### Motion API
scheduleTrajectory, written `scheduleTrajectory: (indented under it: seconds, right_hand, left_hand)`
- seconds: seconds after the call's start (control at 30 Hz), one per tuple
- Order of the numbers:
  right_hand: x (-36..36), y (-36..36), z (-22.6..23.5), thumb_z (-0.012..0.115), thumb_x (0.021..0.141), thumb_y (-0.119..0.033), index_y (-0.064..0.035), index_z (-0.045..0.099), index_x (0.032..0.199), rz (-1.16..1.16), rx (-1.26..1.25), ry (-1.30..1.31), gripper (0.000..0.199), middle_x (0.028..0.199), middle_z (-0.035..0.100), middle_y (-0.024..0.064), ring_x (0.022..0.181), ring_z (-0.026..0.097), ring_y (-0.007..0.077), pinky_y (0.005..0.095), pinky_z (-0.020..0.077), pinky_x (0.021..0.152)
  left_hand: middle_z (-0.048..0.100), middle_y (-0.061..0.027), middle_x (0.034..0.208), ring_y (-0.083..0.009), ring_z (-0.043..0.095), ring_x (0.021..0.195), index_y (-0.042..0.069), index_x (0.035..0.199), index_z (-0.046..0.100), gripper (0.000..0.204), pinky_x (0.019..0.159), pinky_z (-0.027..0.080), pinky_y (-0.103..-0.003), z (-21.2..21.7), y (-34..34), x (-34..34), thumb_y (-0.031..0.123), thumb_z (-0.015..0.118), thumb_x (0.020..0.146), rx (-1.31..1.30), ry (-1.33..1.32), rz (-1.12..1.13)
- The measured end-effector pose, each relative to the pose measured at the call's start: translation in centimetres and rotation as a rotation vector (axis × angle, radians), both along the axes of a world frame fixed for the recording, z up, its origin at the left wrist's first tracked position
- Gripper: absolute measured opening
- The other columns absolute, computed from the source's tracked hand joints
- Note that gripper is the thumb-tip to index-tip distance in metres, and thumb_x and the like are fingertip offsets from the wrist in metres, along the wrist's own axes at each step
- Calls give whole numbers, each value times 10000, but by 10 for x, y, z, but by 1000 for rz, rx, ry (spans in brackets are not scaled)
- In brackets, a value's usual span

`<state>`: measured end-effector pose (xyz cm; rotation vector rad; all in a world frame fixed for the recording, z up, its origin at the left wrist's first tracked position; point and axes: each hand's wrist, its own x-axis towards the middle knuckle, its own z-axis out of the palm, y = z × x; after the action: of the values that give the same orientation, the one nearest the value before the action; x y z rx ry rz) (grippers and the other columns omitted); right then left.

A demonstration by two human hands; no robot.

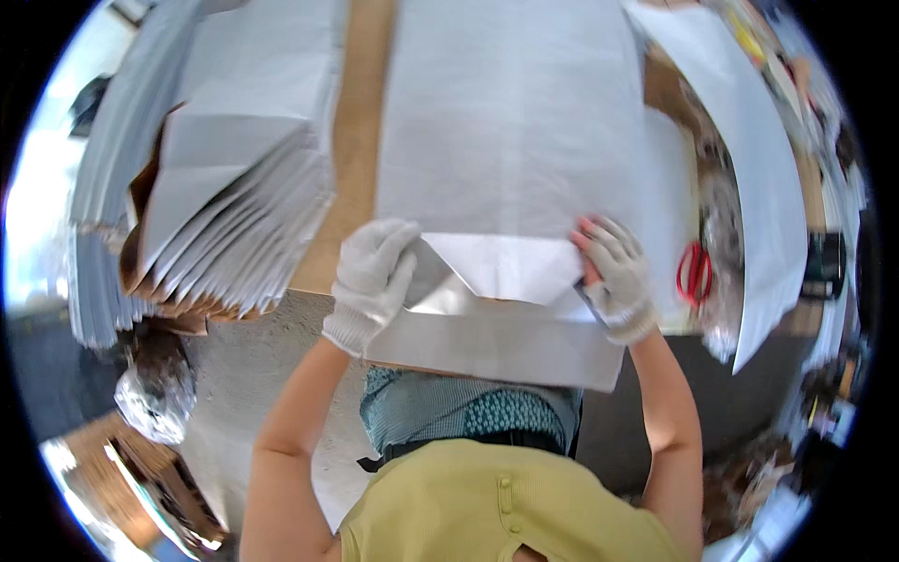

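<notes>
White-knit-gloved left hand (pixel 375 267) and right hand (pixel 616 273), half-curled, touch a folded white paper flap (pixel 515 267) between them; whether pinched, unclear.

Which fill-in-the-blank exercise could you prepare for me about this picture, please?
1. The left hand and the right hand wear white knitted ____.
2. The folded end of the long, flat white sheet lies ____ these hands.
3. The red-handled scissors lie to the ____ of the right hand.
4. The fanned stack of brown-edged white sheets lies to the ____ of the left hand.

Missing words: gloves; between; right; left.
</notes>
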<state>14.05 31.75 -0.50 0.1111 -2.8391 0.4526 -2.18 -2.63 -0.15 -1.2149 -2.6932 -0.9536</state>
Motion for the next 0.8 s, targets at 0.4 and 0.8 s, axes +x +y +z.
scheduleTrajectory:
  seconds: [0.4, 0.8]
  right_hand:
    - [39, 1, -2, 853, 803, -132, -63, 641, 1373, -373, -387, -232, 612, 1184, 699, 110, 1127, 666, 273, 404, 542, 949]
    - [-16, 97, 33, 598, 1037, -11, -10, 596, 1412, -615, -1111, 326, 375, 1300, 638, 86, 1063, 639, 153, 307, 539, 934]
  left_hand:
    - [733, -101, 1097, -173, 701, 962, 28, 1243, 663, 380, 835, 574, -337, 15, -13, 33, 333, 674, 1018, 812, -1420, 622]
    - [766, -94, 927, -141, 683, 769, -8, 1070, 756, 309, 725, 571, -316, 244, -104, -117, 289, 741, 986, 506, -27, 962]
